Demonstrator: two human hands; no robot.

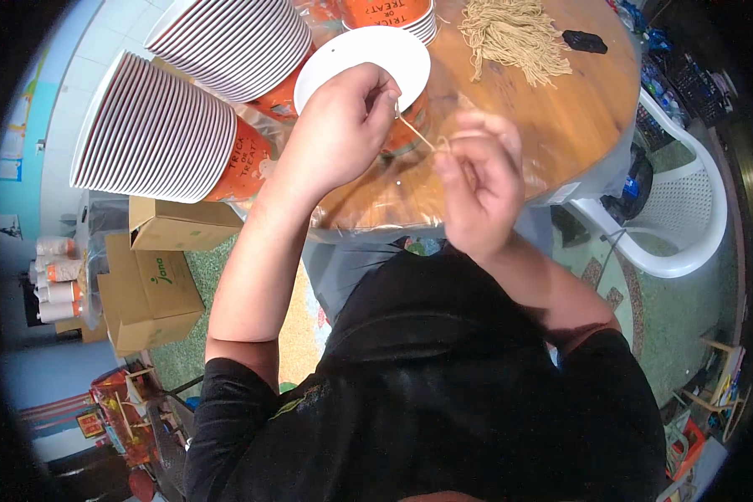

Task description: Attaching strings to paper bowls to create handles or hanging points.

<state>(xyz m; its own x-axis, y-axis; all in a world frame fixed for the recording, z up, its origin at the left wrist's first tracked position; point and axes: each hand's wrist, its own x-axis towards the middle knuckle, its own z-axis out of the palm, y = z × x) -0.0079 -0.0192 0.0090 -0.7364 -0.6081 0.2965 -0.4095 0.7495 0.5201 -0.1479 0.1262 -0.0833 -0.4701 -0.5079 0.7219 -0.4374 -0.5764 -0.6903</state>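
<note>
A short tan string (415,132) is stretched between my two hands above the table. My left hand (347,125) pinches its one end, right at the lower edge of a white round face of an orange paper bucket (351,54). Whether this face is the base or the inside, I cannot tell. At the string's other end, which curls into a small loop, my right hand (484,171) has thumb and fingers pinched together; its upper fingers are smeared by motion. Farther off on the table lies a heap of cut tan strings (514,38).
Nested stacks of orange paper buckets (155,134) with white rims fill the table's left side. A small black object (584,42) lies beside the string heap. Cardboard boxes (155,289) stand on the floor at left, a white plastic chair (686,201) at right.
</note>
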